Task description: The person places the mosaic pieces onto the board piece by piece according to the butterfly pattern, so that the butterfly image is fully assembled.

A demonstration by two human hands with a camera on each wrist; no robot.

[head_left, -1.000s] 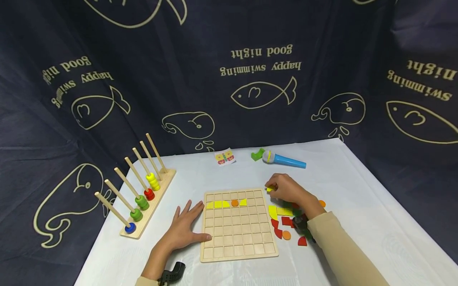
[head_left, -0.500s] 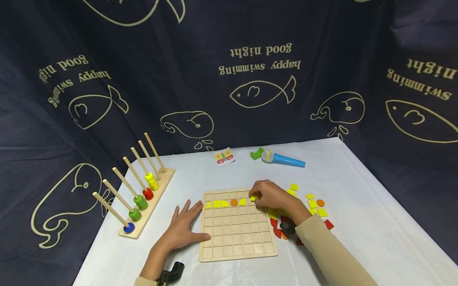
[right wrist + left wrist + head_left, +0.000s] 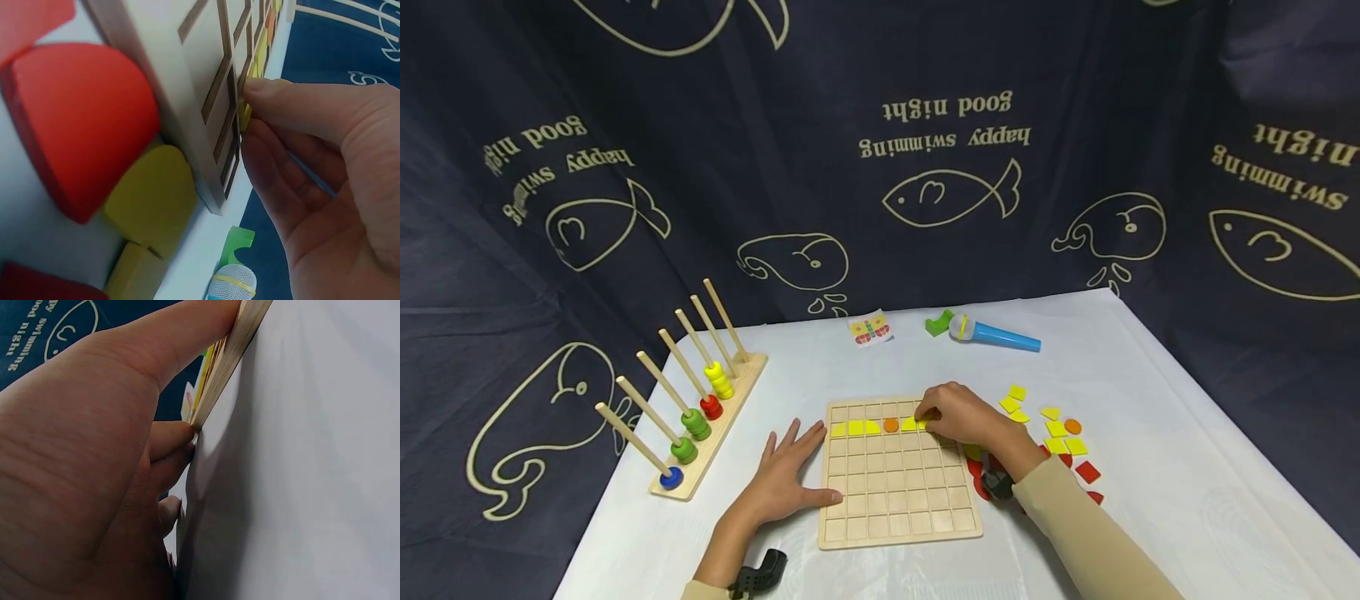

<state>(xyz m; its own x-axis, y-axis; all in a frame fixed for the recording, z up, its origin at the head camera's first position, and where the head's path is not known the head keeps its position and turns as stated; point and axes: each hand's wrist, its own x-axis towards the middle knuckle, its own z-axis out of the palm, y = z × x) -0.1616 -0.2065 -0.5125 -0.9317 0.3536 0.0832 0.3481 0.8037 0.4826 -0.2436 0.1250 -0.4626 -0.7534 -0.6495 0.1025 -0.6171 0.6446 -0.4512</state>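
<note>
Head view: the right hand [image 3: 958,412] has a small flat yellow piece [image 3: 922,425] pinched between thumb and fingers, so barely any gap there. It's at the second row from the far edge of a square, pale wooden grid board [image 3: 898,483], toward the right edge. Left hand [image 3: 786,479] is spread wide, gripping nothing, thumb on the board's left edge. A flat round orange disc [image 3: 891,425] sits in that same row. Wooden bead stand [image 3: 727,412] runs along the table's [image 3: 820,367] left edge, fwiw.
</note>
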